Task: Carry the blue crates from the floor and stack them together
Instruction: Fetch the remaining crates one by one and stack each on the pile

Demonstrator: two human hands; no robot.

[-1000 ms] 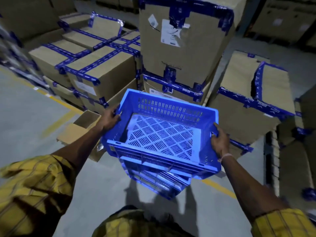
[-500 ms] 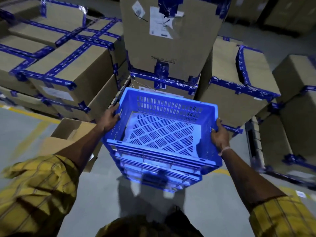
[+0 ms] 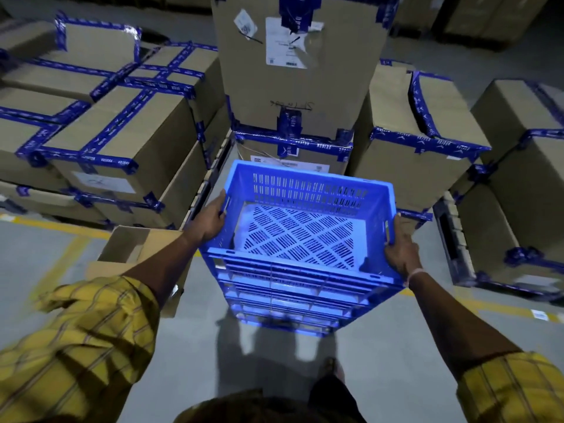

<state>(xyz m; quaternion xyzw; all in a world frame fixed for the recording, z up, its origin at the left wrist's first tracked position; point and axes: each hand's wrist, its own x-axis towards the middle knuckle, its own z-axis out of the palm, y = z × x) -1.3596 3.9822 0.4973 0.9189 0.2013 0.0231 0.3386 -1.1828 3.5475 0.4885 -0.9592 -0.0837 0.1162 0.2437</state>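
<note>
Both hands grip the top blue crate [image 3: 300,236]: left hand [image 3: 207,222] curls over its left rim, fingers inside the wall; right hand [image 3: 401,251] clamps the right rim at the handle slot. Crate is empty, slotted floor showing, sitting on a stack of blue crates [image 3: 287,303] directly under the grip, above the grey floor [image 3: 213,346]. Beyond the grip: taped cardboard boxes [image 3: 293,71], more stacked left and right of it. Open carton [image 3: 134,248] just left of the left hand. Yellow plaid sleeves [image 3: 79,337] near the camera.
</note>
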